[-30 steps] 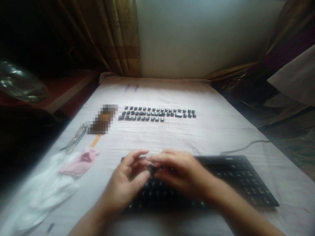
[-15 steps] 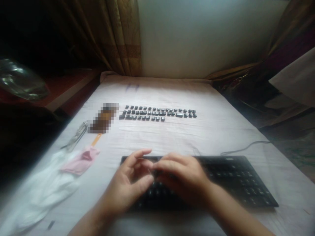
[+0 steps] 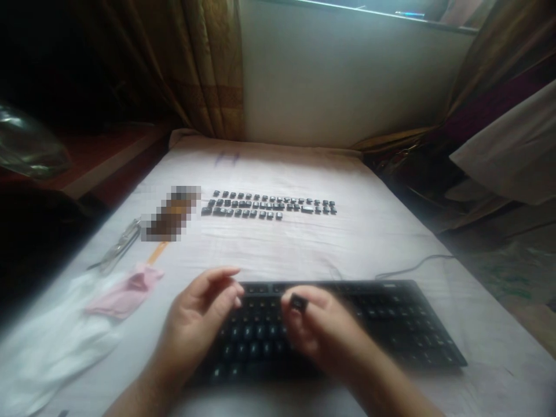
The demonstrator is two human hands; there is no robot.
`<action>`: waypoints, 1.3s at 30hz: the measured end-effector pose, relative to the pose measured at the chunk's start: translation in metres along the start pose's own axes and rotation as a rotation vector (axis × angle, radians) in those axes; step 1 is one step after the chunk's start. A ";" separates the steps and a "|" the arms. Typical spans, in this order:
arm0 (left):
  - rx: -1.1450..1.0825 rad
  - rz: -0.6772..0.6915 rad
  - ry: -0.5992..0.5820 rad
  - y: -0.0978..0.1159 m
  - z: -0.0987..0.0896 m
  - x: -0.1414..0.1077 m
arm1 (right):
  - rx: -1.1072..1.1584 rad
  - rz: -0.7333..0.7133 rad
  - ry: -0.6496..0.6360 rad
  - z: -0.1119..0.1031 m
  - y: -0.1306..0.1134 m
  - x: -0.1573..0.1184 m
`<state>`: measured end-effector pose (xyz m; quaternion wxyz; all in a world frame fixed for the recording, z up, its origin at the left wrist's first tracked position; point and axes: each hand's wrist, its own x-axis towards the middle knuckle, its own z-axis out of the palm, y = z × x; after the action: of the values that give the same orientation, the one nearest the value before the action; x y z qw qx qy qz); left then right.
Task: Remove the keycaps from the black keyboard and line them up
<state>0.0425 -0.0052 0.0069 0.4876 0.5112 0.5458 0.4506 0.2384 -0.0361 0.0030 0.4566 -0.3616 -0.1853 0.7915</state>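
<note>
A small black keycap [image 3: 298, 302] is pinched between the thumb and index finger of my right hand [image 3: 319, 321]. That hand is above the middle of a black keyboard [image 3: 391, 324], covering some of its keys. My left hand [image 3: 202, 313] hovers at the keyboard's left end. Its fingers are curled loosely, the index finger stands apart from the thumb, and nothing shows in it. Keys with pale letters show between the hands, and a darker area lies right of my right hand. Farther back, several loose black keycaps [image 3: 269, 205] lie in three rows on the pale cloth.
Left on the cloth [image 3: 369, 231] lie a pink cloth [image 3: 130, 292], crumpled white material [image 3: 69, 336], a slim clear-looking item [image 3: 121, 246] and a pixelated brown item [image 3: 171, 214] near an orange strip [image 3: 157, 252]. A cable [image 3: 412, 266] runs from behind the keyboard to the right.
My hands were together over the keyboard and have moved apart, the left one leftward. The keycap in my right fingers now shows. The view has shifted slightly.
</note>
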 end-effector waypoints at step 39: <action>0.371 0.152 0.214 -0.049 -0.023 0.041 | -1.980 -0.489 0.538 -0.057 -0.118 0.084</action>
<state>0.0142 0.0326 -0.0415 0.2891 0.5810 0.6279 0.4297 0.3227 0.0947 0.0042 0.1309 -0.6895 -0.7092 0.0673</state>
